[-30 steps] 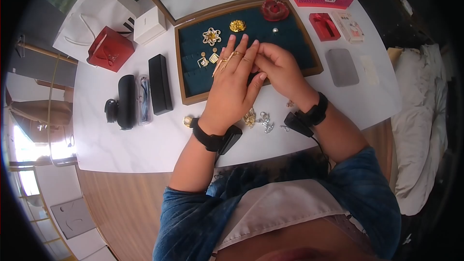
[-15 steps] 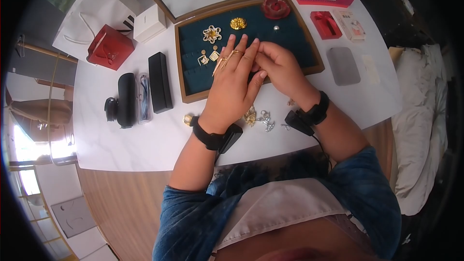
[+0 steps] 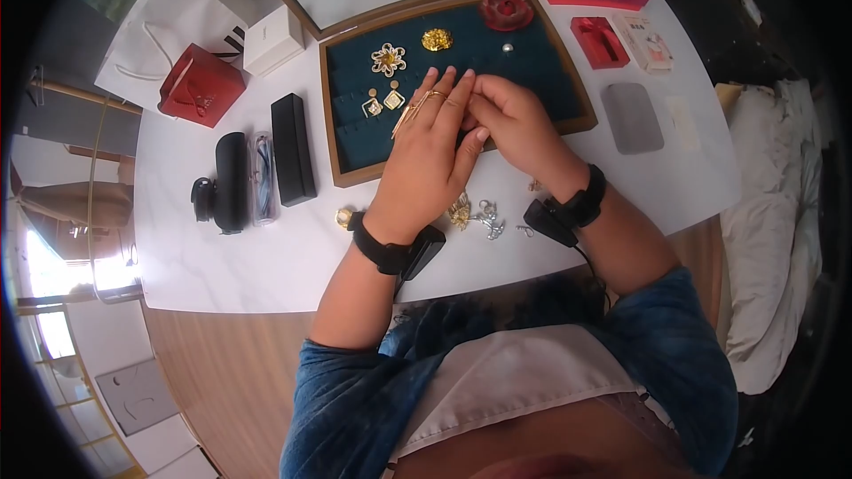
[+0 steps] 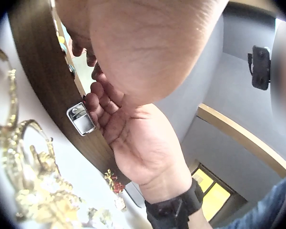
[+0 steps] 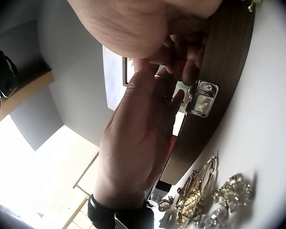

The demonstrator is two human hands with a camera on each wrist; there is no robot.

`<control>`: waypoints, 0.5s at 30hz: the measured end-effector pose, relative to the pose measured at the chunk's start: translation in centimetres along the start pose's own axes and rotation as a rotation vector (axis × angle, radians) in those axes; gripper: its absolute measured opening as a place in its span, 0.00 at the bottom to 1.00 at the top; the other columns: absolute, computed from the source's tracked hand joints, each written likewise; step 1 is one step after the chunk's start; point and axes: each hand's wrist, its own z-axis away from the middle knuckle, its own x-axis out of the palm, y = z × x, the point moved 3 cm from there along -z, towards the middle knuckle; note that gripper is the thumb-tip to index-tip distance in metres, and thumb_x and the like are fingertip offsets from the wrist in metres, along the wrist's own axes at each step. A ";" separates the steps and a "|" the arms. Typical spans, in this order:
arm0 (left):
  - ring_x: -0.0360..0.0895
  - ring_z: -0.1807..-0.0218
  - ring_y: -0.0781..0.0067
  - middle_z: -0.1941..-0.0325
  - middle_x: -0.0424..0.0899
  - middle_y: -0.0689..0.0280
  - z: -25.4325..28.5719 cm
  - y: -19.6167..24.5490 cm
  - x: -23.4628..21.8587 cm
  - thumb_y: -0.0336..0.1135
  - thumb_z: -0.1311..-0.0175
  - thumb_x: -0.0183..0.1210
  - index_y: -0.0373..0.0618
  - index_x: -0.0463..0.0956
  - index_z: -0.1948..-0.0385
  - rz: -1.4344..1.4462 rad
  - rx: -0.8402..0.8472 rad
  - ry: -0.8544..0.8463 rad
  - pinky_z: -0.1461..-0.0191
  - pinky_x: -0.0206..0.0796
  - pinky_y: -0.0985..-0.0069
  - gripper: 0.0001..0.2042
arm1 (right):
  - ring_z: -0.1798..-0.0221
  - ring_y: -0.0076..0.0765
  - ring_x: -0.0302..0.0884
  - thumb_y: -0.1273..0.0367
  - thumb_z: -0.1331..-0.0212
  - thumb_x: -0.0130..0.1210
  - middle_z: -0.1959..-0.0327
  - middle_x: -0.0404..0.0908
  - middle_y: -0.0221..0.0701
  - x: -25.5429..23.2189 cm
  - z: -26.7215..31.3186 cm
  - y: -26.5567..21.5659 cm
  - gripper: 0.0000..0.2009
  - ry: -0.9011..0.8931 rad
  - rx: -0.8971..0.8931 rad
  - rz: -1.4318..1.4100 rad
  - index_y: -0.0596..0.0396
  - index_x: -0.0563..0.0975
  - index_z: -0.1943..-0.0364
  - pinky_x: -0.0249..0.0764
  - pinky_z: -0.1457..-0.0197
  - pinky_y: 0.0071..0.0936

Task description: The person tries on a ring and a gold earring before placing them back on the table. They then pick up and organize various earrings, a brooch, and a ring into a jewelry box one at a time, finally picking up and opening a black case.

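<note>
In the head view, my left hand [image 3: 426, 160] lies palm down over the front of a wood-framed tray [image 3: 330, 137], fingers extended, with gold rings [image 3: 435, 93] on them. Against its fingers rests my right hand [image 3: 524, 124], its fingers bent; their tips are partly hidden, and whether they pinch anything cannot be made out. The tray's dark green lining bears a flower brooch [image 3: 388, 59], a gold ornament [image 3: 437, 40], a red flower [image 3: 507, 11], a pearl piece [image 3: 508, 48] and square earrings [image 3: 394, 98]. A metal latch [image 4: 81, 119] shows on its front edge.
Gold jewelry [image 3: 459, 213] and silver jewelry [image 3: 488, 222] lie before the tray. Leftward are a black box [image 3: 293, 151], a dark case [image 3: 232, 182], a red bag [image 3: 202, 87] and a white box [image 3: 273, 41]. Rightward are a red box [image 3: 600, 43] and a grey pad [image 3: 633, 118].
The head view has shifted very slightly. Both hands keep nearly the same pose against each other, and the jewelry in the tray has not visibly moved.
</note>
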 end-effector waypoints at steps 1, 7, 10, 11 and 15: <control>0.61 0.16 0.39 0.22 0.71 0.43 0.0 0.0 0.0 0.40 0.21 0.58 0.40 0.67 0.23 0.002 -0.005 -0.002 0.16 0.54 0.53 0.28 | 0.62 0.24 0.83 0.70 0.21 0.52 0.63 0.87 0.32 0.0 0.0 0.0 0.10 -0.001 0.003 0.001 0.63 0.80 0.51 0.78 0.58 0.27; 0.62 0.17 0.41 0.23 0.72 0.44 0.1 0.0 0.1 0.40 0.21 0.58 0.40 0.67 0.23 0.010 -0.016 -0.006 0.16 0.55 0.54 0.28 | 0.62 0.24 0.83 0.70 0.21 0.52 0.63 0.87 0.33 0.0 -0.1 0.2 0.10 0.005 -0.006 0.012 0.63 0.81 0.51 0.78 0.58 0.28; 0.63 0.17 0.41 0.23 0.72 0.44 0.0 0.0 0.1 0.39 0.21 0.58 0.40 0.67 0.23 0.017 -0.016 -0.004 0.16 0.55 0.54 0.28 | 0.61 0.25 0.84 0.70 0.21 0.52 0.62 0.87 0.33 -0.1 -0.1 0.3 0.10 0.001 -0.003 0.010 0.63 0.81 0.51 0.79 0.57 0.28; 0.63 0.17 0.41 0.23 0.72 0.44 0.0 0.0 0.0 0.39 0.21 0.58 0.40 0.67 0.23 0.020 -0.015 -0.003 0.16 0.55 0.54 0.28 | 0.61 0.25 0.84 0.70 0.21 0.52 0.61 0.88 0.33 -0.1 -0.1 0.3 0.10 -0.001 0.005 0.007 0.63 0.81 0.51 0.79 0.56 0.28; 0.63 0.17 0.41 0.23 0.72 0.44 0.0 0.0 0.1 0.39 0.21 0.58 0.40 0.67 0.23 0.034 -0.017 -0.001 0.16 0.55 0.54 0.28 | 0.59 0.26 0.85 0.70 0.21 0.52 0.59 0.89 0.34 0.0 0.1 -0.1 0.10 -0.003 0.010 -0.008 0.63 0.80 0.50 0.80 0.54 0.28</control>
